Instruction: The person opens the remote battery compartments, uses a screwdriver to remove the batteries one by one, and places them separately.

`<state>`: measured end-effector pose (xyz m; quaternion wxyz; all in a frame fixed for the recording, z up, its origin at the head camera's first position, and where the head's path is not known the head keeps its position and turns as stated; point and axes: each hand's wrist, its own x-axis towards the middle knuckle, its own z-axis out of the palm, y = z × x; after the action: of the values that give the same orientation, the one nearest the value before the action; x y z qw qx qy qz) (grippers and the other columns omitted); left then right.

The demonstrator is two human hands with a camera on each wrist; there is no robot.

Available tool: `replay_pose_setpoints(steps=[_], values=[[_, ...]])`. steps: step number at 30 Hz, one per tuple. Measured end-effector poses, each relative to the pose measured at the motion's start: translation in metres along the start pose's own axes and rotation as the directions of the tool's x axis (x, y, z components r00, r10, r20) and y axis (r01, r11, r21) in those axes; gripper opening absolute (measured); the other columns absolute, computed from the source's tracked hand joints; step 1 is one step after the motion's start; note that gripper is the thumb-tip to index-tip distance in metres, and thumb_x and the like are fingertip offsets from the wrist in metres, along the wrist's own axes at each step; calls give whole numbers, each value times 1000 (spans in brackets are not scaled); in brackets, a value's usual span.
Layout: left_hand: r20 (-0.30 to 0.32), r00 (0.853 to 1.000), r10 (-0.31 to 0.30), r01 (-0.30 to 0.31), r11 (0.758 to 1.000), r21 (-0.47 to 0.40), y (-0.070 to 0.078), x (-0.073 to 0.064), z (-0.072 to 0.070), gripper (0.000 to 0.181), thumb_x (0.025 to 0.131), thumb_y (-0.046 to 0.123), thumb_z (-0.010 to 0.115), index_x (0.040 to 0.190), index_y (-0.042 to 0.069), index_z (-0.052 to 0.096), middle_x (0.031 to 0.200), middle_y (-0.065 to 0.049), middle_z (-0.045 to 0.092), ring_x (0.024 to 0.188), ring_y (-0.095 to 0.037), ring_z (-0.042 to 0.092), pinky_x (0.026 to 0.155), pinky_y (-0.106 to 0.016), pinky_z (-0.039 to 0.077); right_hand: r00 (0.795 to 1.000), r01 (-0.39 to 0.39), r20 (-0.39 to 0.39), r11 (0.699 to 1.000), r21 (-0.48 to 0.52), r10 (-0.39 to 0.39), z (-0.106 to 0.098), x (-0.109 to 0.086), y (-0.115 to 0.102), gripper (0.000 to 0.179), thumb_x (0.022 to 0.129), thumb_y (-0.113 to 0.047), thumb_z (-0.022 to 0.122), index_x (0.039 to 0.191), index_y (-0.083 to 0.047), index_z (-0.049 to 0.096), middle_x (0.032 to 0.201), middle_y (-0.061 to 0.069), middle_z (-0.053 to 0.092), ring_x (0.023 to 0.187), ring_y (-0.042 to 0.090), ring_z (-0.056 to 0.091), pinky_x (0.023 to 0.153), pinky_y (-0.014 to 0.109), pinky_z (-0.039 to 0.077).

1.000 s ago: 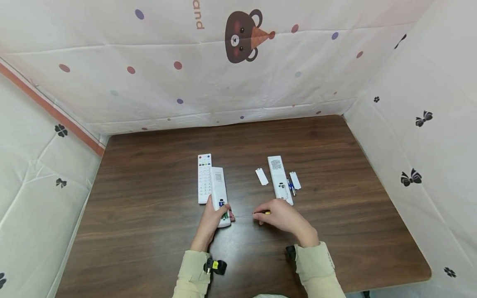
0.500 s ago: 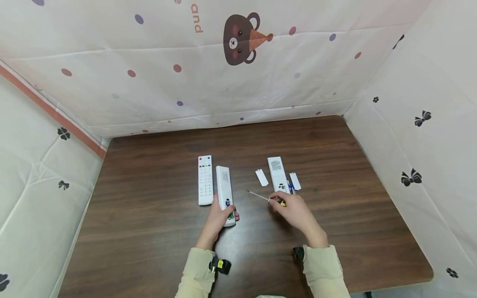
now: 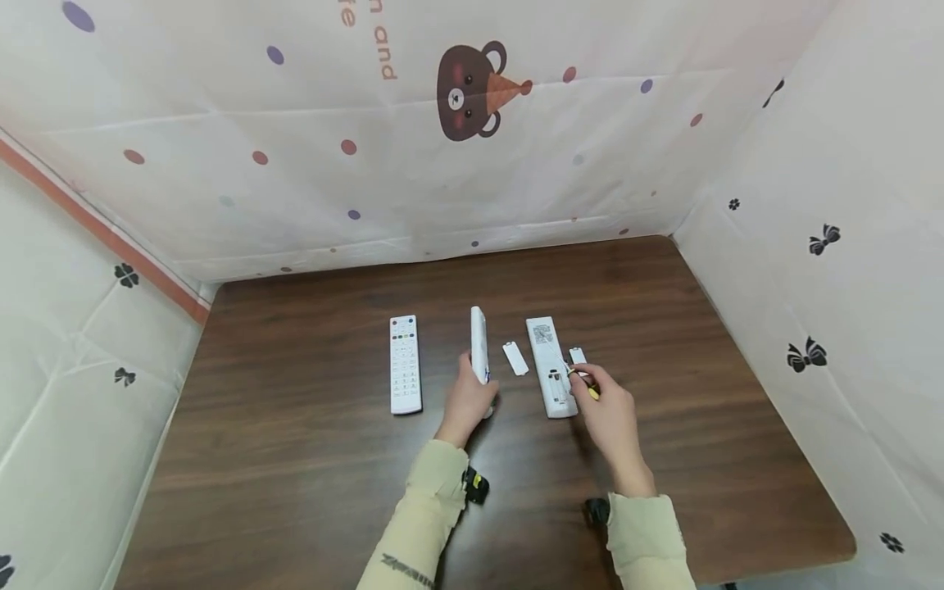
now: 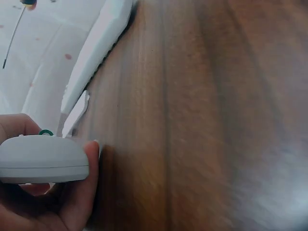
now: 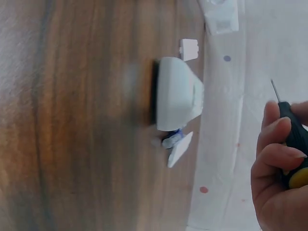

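Note:
My left hand (image 3: 465,403) grips a white remote control (image 3: 479,344), now turned up on its edge. In the left wrist view, a green ring-shaped battery end (image 4: 46,132) shows above the remote's near end. A screwdriver (image 5: 295,127) with a black and yellow handle is held in my right hand (image 3: 610,414), its thin shaft pointing away. That hand is over the right side of a second white remote (image 3: 543,348), which lies back up with its battery compartment uncovered. A small white battery cover (image 3: 515,358) lies between the two remotes.
Another white remote (image 3: 405,365) lies buttons up on the left of the brown wooden table (image 3: 295,459). Beside the right remote are a second cover (image 5: 180,150) and loose blue and silver batteries (image 5: 172,139). Patterned white cloth (image 3: 295,188) walls in the back and sides.
My left hand has carried its remote right and turned it from back up onto its edge. My right hand has drawn the screwdriver away to the right, over the second remote.

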<state>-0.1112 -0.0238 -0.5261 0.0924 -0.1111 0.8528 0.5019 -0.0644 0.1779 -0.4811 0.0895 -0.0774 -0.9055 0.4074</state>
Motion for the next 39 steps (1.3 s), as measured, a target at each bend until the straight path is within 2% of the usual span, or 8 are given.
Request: replay_pose_setpoints(steps=[5, 9, 13, 18, 26, 29, 34, 39], values=[[0, 1000, -14, 14, 999, 44, 9, 9, 13, 68, 75, 19, 58, 134, 16, 25, 90, -11, 59, 60, -18, 55, 51, -28, 44, 998, -57, -28, 998, 34, 58, -1, -3, 8, 27, 89, -35, 51, 107, -16, 60, 87, 1, 60, 74, 18, 51, 64, 31, 40], [-34, 999, 23, -19, 992, 125, 15, 17, 20, 66, 75, 22, 59, 132, 13, 27, 87, -7, 59, 68, -20, 55, 58, -32, 44, 997, -75, -23, 996, 46, 76, 1, -4, 11, 28, 89, -35, 51, 108, -16, 60, 89, 3, 60, 76, 19, 52, 66, 31, 40], [-64, 996, 61, -47, 977, 208, 22, 23, 25, 65, 74, 22, 61, 130, 9, 30, 89, -7, 58, 77, -24, 56, 63, -37, 44, 996, -83, -28, 995, 53, 84, 2, -4, 11, 28, 89, -34, 51, 108, -15, 60, 90, 2, 61, 77, 19, 52, 66, 31, 40], [-77, 996, 48, -25, 961, 277, 31, 28, 30, 68, 73, 21, 62, 131, 8, 29, 88, -10, 56, 75, -27, 56, 62, -39, 44, 995, -85, -39, 995, 56, 87, 4, -3, 12, 27, 89, -33, 52, 107, -15, 60, 88, 1, 61, 74, 17, 53, 64, 30, 41], [-89, 995, 51, -11, 917, 399, 41, 35, 36, 62, 74, 23, 62, 126, 10, 30, 90, -15, 52, 73, -31, 55, 59, -40, 44, 996, -82, -40, 994, 66, 85, 6, -3, 14, 24, 88, -32, 53, 105, -16, 61, 87, 1, 61, 73, 18, 52, 64, 31, 41], [-93, 995, 45, -4, 917, 399, 42, 36, 36, 64, 73, 24, 63, 127, 10, 30, 91, -15, 52, 73, -31, 55, 59, -41, 45, 995, -87, -40, 994, 65, 90, 6, -3, 16, 24, 88, -31, 54, 105, -16, 61, 87, 1, 62, 73, 18, 53, 65, 31, 41], [-80, 996, 42, -11, 938, 346, 43, 37, 34, 70, 73, 28, 65, 130, 8, 29, 93, -15, 52, 75, -31, 55, 63, -40, 45, 995, -84, -49, 994, 74, 88, 6, -1, 18, 21, 88, -30, 55, 104, -17, 61, 85, 0, 61, 69, 17, 53, 64, 30, 41], [-62, 997, 39, -18, 955, 296, 44, 39, 33, 68, 75, 31, 63, 130, 7, 30, 95, -14, 54, 82, -31, 56, 70, -40, 45, 997, -76, -29, 994, 74, 78, 7, 0, 17, 21, 88, -30, 55, 104, -17, 61, 84, -1, 61, 68, 16, 52, 63, 30, 42]])
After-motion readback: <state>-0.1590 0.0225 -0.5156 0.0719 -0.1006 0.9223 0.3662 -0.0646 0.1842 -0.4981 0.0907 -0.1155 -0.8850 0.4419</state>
